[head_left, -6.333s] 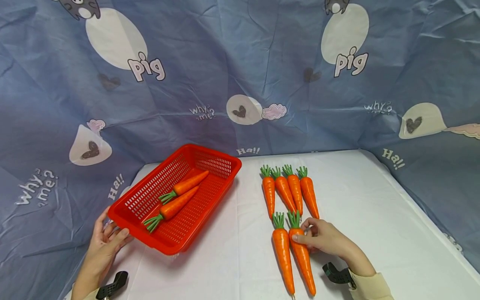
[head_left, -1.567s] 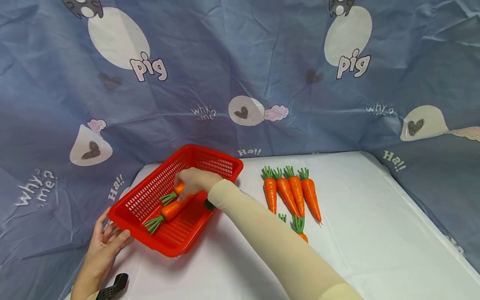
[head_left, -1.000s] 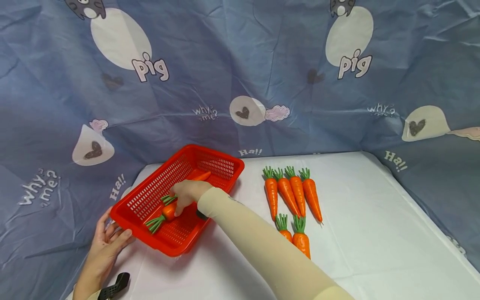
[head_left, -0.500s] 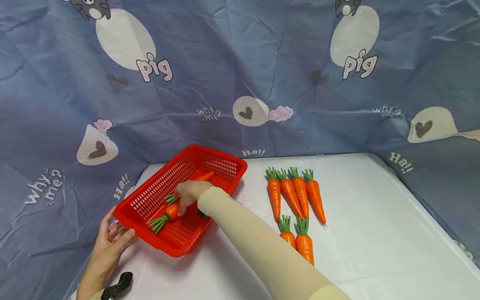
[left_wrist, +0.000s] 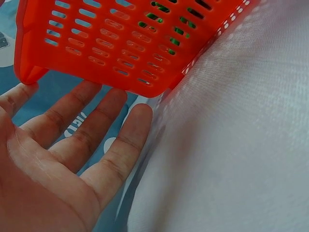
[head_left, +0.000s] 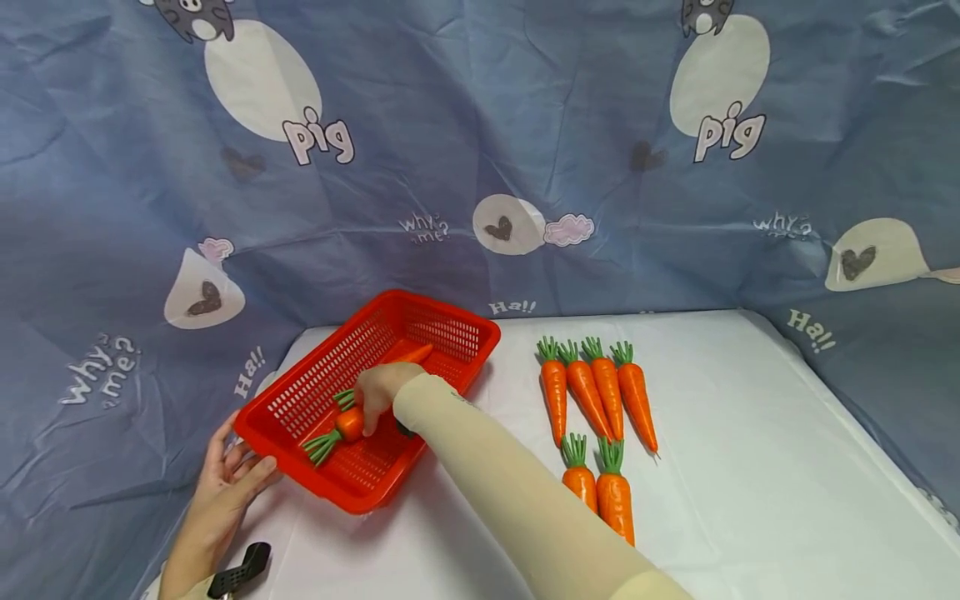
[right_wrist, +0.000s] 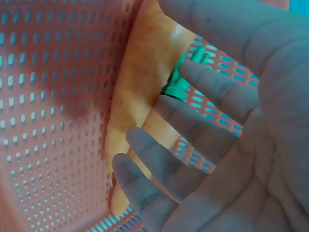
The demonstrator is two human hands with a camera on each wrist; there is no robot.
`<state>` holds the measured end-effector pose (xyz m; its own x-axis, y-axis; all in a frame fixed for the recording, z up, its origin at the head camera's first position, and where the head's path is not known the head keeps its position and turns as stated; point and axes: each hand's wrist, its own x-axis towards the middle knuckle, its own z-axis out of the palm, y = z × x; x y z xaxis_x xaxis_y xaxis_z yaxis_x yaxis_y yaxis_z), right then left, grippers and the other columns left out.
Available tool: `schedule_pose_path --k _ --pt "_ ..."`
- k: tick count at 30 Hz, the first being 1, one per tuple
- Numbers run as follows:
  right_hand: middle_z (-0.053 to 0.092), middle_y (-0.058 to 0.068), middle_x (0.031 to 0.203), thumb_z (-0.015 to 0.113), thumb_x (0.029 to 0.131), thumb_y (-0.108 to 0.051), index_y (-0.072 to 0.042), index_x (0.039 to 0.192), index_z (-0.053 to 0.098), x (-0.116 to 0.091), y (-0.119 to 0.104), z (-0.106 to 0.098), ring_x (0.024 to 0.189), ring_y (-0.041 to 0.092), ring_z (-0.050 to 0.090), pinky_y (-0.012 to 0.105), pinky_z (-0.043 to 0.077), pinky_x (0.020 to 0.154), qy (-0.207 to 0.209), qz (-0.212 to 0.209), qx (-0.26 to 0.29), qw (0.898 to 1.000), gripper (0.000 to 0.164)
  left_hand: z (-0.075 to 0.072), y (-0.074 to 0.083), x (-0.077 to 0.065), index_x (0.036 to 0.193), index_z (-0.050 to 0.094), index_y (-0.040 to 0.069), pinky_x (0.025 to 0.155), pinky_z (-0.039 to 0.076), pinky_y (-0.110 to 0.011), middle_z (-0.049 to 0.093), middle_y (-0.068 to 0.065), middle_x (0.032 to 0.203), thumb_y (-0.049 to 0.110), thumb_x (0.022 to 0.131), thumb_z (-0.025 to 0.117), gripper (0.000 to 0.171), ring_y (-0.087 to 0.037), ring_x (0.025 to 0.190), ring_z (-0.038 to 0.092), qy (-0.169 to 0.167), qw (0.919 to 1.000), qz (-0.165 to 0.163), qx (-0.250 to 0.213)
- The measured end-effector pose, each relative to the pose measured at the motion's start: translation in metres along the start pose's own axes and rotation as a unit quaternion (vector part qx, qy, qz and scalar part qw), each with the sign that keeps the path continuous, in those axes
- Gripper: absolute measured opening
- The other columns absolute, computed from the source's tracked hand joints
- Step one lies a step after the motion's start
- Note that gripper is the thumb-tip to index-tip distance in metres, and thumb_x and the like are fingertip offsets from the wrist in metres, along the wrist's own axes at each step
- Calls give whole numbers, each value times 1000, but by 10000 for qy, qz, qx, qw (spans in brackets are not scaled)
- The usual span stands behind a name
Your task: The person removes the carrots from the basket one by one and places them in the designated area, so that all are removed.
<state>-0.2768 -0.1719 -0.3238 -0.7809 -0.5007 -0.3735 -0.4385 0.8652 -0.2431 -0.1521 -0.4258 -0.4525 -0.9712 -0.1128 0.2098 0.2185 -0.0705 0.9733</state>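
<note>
Inside the red plastic basket (head_left: pixel 375 492) lie two orange carrots with green tops; one carrot (head_left: pixel 351 423) shows near its top, the other mostly at its tip. My right hand (head_left: pixel 386 387) reaches over the basket wall and lies across both, partly hiding them. In the right wrist view its fingers are spread and loosely bent over the carrot (right_wrist: pixel 145 77); firm contact is hard to tell. Outside the basket's near left corner, my left hand (head_left: pixel 228 492) touches it with thumb and fingers. The left wrist view has these fingers nearly straight against the rim.
Several more carrots lie on the white tablecloth (head_left: pixel 750 433): a back row (head_left: pixel 603 392) and a nearer pair (head_left: pixel 615 500), partly covered by the right sleeve (head_left: pixel 517 492). A blue printed curtain (head_left: pixel 420 125) hangs behind the table.
My right hand has gone from the nearer pair on the table into the basket, shifting slightly toward the near carrot's top, then staying put. My left hand keeps its place; the view drifts slightly.
</note>
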Motion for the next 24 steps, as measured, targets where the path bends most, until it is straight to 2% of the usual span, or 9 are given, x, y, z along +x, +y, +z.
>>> schedule_pose_path --k 3,7,9,15,20,24 --pt "67 -18 127 87 90 -38 -34 128 70 -3 0 1 103 7 59 28 55 86 13 52 -200 9998 42 1 0 -1 162 25 33 82 65 -24 69 16 130 -7 102 65 83 -1 107 71 3 10000 -9 29" --pt "69 -16 106 88 89 -39 -29 108 73 -5 -1 2 90 7 59 28 57 81 60 21 -697 9975 26 1 -1 -1 162 24 33 82 65 -25 69 16 131 -7 102 64 83 -1 108 71 -24 10000 8 8" --pt "69 -16 100 88 89 -40 -28 102 74 -6 -3 1 87 7 60 28 58 80 8 53 -892 9960 23 0 -1 -1 163 24 33 83 65 -25 68 16 132 -7 102 64 83 -1 108 71 -35 10000 19 3" --pt "67 -16 100 89 88 -42 -29 101 72 -9 -4 0 91 7 61 26 57 83 -122 176 -1029 9945 24 -1 0 -2 163 24 33 83 65 -25 68 17 131 -7 102 65 84 -1 109 71 -27 10000 14 4" --pt "67 -18 95 88 88 -41 -31 91 76 -11 -3 2 89 7 59 25 56 82 -142 101 -1095 9938 17 0 1 -1 163 24 34 83 65 -24 68 18 130 -5 102 66 84 0 108 70 28 9999 -59 96" --pt "66 -19 95 89 88 -39 -30 94 76 -11 -1 4 89 6 57 23 54 81 -212 -8 -1032 9944 16 0 2 -1 163 24 34 83 65 -24 68 18 129 -4 102 66 83 0 108 70 26 9998 -67 172"
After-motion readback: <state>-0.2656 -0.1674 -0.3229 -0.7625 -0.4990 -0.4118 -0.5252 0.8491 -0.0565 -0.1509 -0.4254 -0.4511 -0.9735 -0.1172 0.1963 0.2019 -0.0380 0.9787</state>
